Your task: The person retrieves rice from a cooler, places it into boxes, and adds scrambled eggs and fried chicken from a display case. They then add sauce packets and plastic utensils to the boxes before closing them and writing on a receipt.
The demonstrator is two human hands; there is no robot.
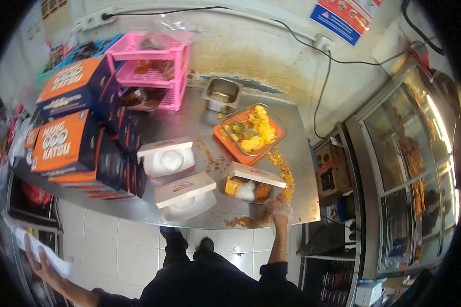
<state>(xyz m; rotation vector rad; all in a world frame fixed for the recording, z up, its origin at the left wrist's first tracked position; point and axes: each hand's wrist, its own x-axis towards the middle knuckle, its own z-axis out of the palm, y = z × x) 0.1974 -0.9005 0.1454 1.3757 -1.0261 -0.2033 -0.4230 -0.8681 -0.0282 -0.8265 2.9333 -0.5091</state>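
Scanning from afar, I see the table [189, 120] mid-view. Boxes in a stack [69, 143] at nine o'clock sit tight, likely to save space. The orange tray [230, 149] at one probably catches spills under the glass dish [280, 137]. Propped lids keep the two rice boxes [165, 146] [185, 189] and the filled box [256, 175] reachable. The last sits at five, near the front edge, my gloved right hand [278, 208] at its right corner; I can't tell if those fingers are apart. At eight, off the table, my left hand's [46, 268] fingers seem clamped on white paper [61, 265]. Bare metal at eleven gives room.
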